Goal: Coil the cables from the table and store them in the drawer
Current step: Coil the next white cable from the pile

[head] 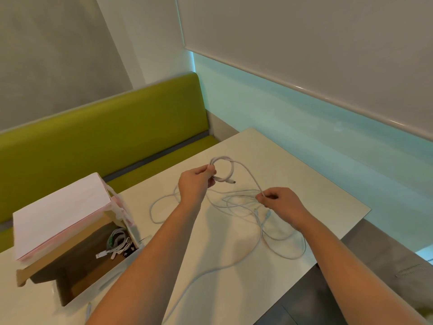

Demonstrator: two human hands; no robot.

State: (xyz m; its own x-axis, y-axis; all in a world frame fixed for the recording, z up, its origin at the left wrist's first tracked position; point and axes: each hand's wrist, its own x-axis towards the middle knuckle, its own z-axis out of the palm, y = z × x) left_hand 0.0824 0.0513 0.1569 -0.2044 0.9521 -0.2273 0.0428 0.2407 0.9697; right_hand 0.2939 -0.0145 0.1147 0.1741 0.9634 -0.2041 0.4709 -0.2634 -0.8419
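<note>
Head view: coiling of a white cable over a pale table [316, 184], seen from above the forearms. The left hand [195, 184], at about 12 o'clock from the table's centre, has its fingers curled round a small finished loop of pinkish-white cable [225, 160], pressing the turns together so that they cannot spring apart; the plug end [232, 181] juts out toward 3 o'clock, free of the grip. The right hand [278, 200], toward 3 o'clock, pinches the running strand between thumb and fingertips, evidently to feed and guide the next turn toward the left hand. The strand arches between the two hands, slack rather than taut, which suits winding. The rest of the loose cable [283, 245] lies in overlapping loops on the table below and between the hands, reaching toward 5 o'clock and 9 o'clock; whether this is one cable or several cannot be told. At 8 o'clock an open drawer-like box [77, 266] stands on the table edge, its white lid [58, 214] tipped back, so the compartment is ready to receive coils; a bundle of stored cables [117, 242] already lies in its far corner. A green bench [100, 127] runs behind, at 11 o'clock. Judged from this layout, the task is partly done.
</note>
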